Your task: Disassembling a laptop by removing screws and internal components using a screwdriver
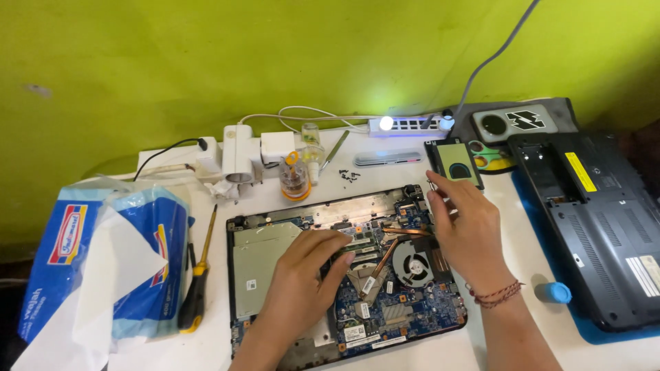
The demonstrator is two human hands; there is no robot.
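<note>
The left hand (pixel 302 275) lies palm down on the opened laptop (pixel 344 264), fingers held together and bent, tips pressing on the board just left of the fan (pixel 412 264); whether they grip anything there cannot be told. The right hand (pixel 467 230) rests over the laptop's right edge beside the fan, thumb and forefinger pinched at its far corner on something too small to make out, the other fingers loosely curled. A red string bracelet (pixel 496 294) circles that wrist. Left of the laptop lies a screwdriver (pixel 198 278), then a tissue pack (pixel 103 264). Beyond the laptop's far right corner sits a hard drive (pixel 455 162); to its right, a second laptop (pixel 591 213), underside up.
</note>
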